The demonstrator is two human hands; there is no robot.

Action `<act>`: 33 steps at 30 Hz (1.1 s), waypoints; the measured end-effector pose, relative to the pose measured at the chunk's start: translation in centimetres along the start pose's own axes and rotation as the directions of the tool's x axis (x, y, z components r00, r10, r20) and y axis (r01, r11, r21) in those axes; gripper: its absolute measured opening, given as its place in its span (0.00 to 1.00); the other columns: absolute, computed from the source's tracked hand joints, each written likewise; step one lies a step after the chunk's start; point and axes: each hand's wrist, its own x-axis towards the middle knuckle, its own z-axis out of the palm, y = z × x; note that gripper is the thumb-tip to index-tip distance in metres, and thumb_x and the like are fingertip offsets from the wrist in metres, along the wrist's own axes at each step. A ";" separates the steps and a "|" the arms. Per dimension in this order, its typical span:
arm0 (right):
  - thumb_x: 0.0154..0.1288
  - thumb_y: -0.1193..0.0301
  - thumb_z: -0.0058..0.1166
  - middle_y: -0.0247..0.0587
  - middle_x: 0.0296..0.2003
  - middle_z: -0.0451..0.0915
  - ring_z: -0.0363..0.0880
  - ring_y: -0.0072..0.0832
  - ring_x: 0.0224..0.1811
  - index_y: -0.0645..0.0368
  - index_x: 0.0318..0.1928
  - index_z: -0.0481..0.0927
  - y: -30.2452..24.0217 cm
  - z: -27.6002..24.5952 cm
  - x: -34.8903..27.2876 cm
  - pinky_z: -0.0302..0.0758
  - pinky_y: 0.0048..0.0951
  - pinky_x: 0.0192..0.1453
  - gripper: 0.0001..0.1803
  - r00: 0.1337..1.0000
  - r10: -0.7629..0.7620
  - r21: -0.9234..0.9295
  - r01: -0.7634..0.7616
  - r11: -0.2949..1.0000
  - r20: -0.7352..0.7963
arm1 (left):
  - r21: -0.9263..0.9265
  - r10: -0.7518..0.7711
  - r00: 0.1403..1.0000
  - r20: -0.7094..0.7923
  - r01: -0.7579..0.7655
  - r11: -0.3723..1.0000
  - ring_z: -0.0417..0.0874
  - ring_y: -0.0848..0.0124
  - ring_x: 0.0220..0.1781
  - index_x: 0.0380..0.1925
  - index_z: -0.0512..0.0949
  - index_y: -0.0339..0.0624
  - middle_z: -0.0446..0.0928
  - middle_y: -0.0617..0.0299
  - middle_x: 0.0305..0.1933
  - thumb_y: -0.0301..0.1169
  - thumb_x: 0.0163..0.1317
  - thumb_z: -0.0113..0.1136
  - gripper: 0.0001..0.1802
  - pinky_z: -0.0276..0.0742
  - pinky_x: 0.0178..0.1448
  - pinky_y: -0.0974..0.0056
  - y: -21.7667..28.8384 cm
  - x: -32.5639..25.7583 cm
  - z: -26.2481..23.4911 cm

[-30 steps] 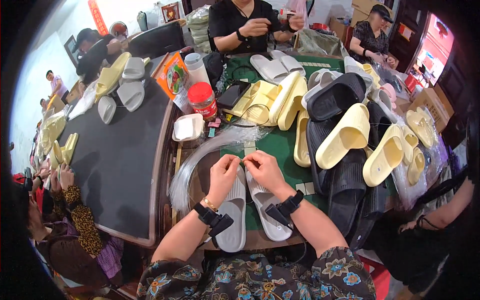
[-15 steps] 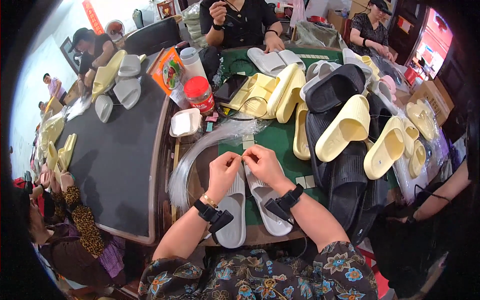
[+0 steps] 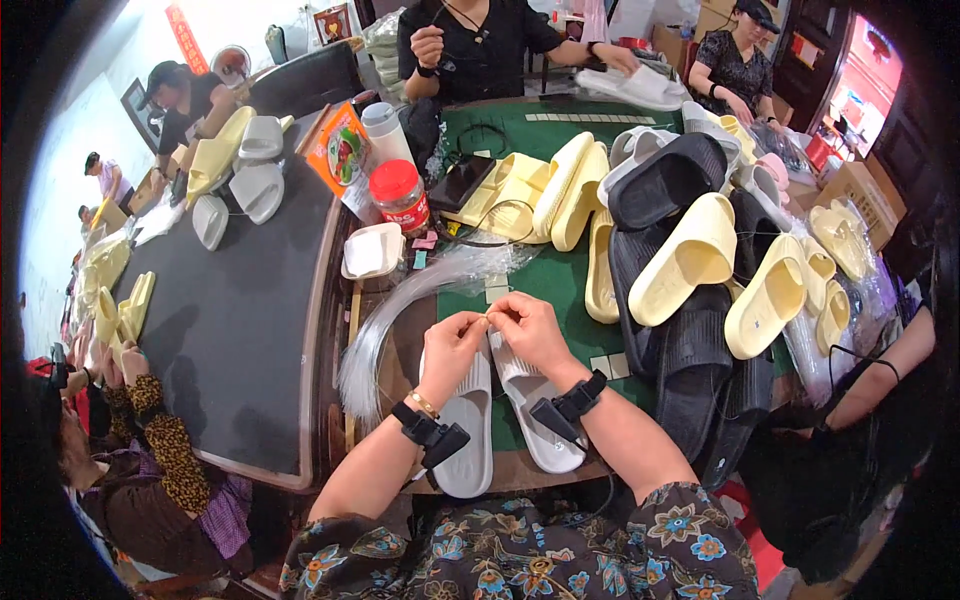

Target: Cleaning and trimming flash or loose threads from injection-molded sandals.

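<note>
Over a pair of grey slide slippers, my left hand (image 3: 452,352) and my right hand (image 3: 530,335) meet fingertip to fingertip. Both are pinched closed; whatever lies between the fingers is too small to make out. The left grey slipper (image 3: 466,455) lies below my left wrist, its strap partly covered by that hand. The right grey slipper (image 3: 552,450) lies half under my right wrist and its black wristband (image 3: 570,402). A bundle of clear plastic strands (image 3: 378,325) curves along the table just left of my hands.
Yellow slippers (image 3: 690,255) and black slippers (image 3: 690,360) are heaped to the right. Left of centre stand a red-lidded jar (image 3: 398,195), a white foam tray (image 3: 372,250) and a black phone (image 3: 462,182). Co-workers sit around, one across the table holding grey slippers (image 3: 635,88).
Across the table, the co-worker has lifted the grey slippers and moved them right, toward the far edge. My hands stay pinched together in almost the same place.
</note>
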 end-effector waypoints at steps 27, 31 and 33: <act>0.57 0.43 0.57 0.58 0.30 0.81 0.83 0.50 0.30 0.70 0.36 0.78 -7.9 -0.5 -8.4 0.80 0.44 0.32 0.34 0.931 0.314 -0.659 -0.120 0.743 0.185 | -0.594 -0.224 0.973 -0.049 0.152 0.790 0.76 0.77 0.40 0.46 0.74 0.35 0.76 0.64 0.39 0.28 0.66 0.56 0.11 0.73 0.45 0.72 -1.9 -0.1 -0.5; 0.55 0.58 0.60 0.56 0.29 0.81 0.83 0.50 0.30 0.68 0.36 0.75 -5.1 1.8 -9.2 0.79 0.45 0.31 0.22 0.955 0.252 -0.649 -0.094 0.755 0.154 | -0.629 -0.234 0.972 0.012 0.189 0.754 0.75 0.77 0.39 0.44 0.73 0.37 0.75 0.65 0.38 0.26 0.66 0.56 0.09 0.72 0.43 0.72 -0.9 -1.8 -0.6; 0.54 0.64 0.59 0.56 0.28 0.81 0.82 0.50 0.30 0.67 0.36 0.73 -3.9 2.1 -9.5 0.78 0.46 0.31 0.18 0.970 0.215 -0.651 -0.090 0.753 0.115 | -0.642 -0.246 0.969 -0.002 0.188 0.744 0.76 0.77 0.40 0.45 0.73 0.37 0.75 0.65 0.38 0.26 0.66 0.55 0.09 0.73 0.44 0.72 0.5 -2.4 -1.1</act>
